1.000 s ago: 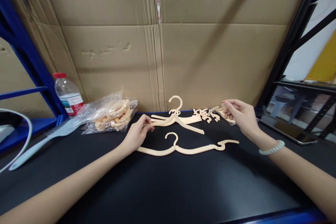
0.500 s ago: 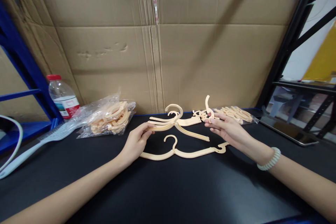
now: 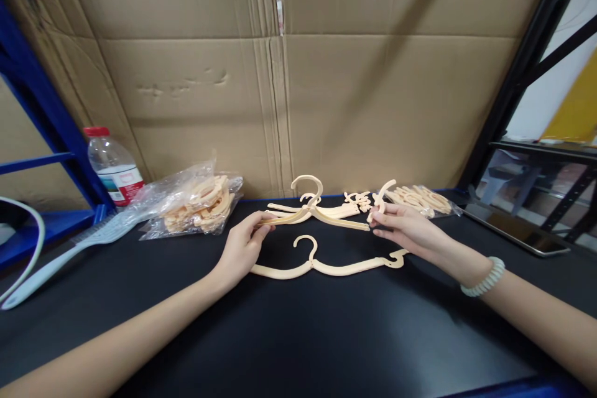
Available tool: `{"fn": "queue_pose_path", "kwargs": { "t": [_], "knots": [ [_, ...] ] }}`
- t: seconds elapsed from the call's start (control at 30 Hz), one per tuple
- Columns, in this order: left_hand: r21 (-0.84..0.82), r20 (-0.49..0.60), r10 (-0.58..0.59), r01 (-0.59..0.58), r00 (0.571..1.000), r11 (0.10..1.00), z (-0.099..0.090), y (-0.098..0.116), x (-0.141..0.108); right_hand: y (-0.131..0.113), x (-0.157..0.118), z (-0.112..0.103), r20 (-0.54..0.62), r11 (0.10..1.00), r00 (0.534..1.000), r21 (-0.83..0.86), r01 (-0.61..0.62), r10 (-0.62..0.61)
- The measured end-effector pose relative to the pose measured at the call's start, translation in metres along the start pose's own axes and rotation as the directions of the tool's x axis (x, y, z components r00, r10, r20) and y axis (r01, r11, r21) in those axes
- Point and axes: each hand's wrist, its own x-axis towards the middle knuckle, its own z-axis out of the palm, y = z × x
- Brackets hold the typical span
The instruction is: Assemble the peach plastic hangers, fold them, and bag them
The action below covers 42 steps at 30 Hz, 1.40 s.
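My left hand [image 3: 242, 245] pinches the left arm of a cream plastic hanger [image 3: 340, 220], holding it raised with its hook up. Between thumb and fingers, my right hand [image 3: 403, 227] grips a small curved hook piece [image 3: 383, 194] of the same colour, right at the hanger's right end; whether the two touch I cannot tell. A second hanger [image 3: 347, 270] lies flat in front, with an S-shaped hook piece [image 3: 396, 259] on its right end. Behind the raised hanger lie more hanger parts [image 3: 342, 210], partly hidden.
Loose small hooks [image 3: 358, 200] lie at the back. Bagged hanger parts [image 3: 200, 205] are on the left, another bag [image 3: 426, 200] on the right. A bottle [image 3: 114, 168], a pale blue brush [image 3: 102, 233] and a phone or tablet [image 3: 515, 227] flank the black table [image 3: 298, 336]. Cardboard [image 3: 196, 99] stands behind.
The held hanger's right arm has risen towards my right hand. The small hook piece has tilted to the right and come down to the hanger's end. The view has shifted slightly.
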Motion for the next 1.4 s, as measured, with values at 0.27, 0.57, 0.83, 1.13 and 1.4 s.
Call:
{"fn": "queue_pose_path", "kwargs": {
  "t": [0.27, 0.57, 0.83, 1.13, 1.4],
  "knots": [
    [-0.007, -0.012, 0.024, -0.024, 1.0, 1.0, 0.0, 0.0, -0.001, -0.001, -0.002, 0.003, 0.096, 0.988, 0.988, 0.081, -0.129, 0.121],
    [0.016, -0.008, 0.068, -0.068, 0.998, 0.998, -0.001, 0.003, -0.002, -0.001, -0.002, 0.006, 0.045, 0.989, 0.991, 0.076, -0.127, 0.124],
    [0.053, 0.0, 0.092, -0.092, 0.996, 0.994, -0.001, 0.001, -0.002, 0.001, -0.005, 0.013, -0.067, 0.993, 0.994, 0.095, -0.077, 0.083],
    [0.054, 0.001, 0.087, -0.087, 0.996, 0.995, -0.001, 0.002, -0.003, 0.001, -0.006, 0.014, -0.096, 0.997, 0.995, 0.073, -0.015, 0.022],
    [0.058, 0.012, 0.092, -0.092, 0.996, 0.994, -0.001, 0.004, -0.003, 0.004, -0.007, 0.015, -0.146, 0.992, 0.981, -0.004, 0.129, -0.128]
  ]
}}
